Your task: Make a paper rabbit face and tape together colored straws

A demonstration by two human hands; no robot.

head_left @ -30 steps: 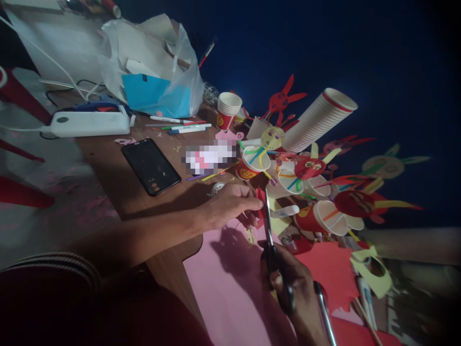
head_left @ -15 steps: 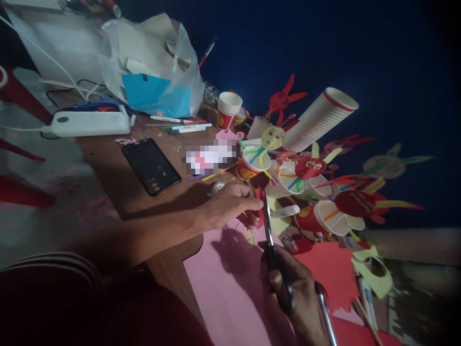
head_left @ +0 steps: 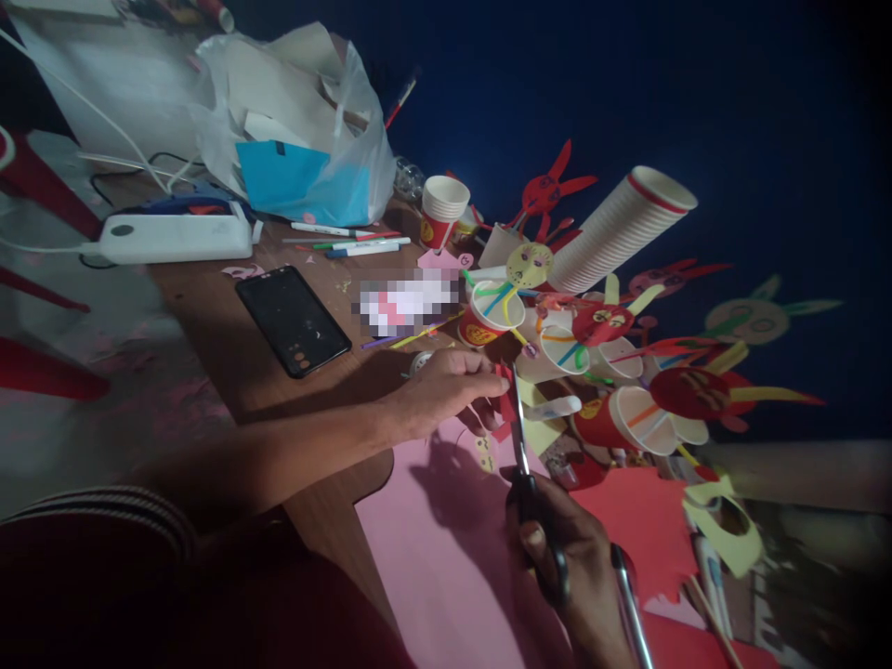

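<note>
My left hand pinches a small piece of red paper between thumb and fingers. In my right hand is a pair of scissors with black handles, its blades pointing away from me and lying against the right edge of the red paper. The blades look nearly closed. Both hands are above a large pink sheet of paper. A small yellow paper face lies on that sheet, just below my left hand.
Paper cups with rabbit-like paper figures crowd the right side, beside a leaning stack of cups. A black phone, pens, a white power strip and a plastic bag lie left and behind. Red paper is at right.
My left hand has shifted very slightly with the red paper. The scissors stay almost in the same place against it.
</note>
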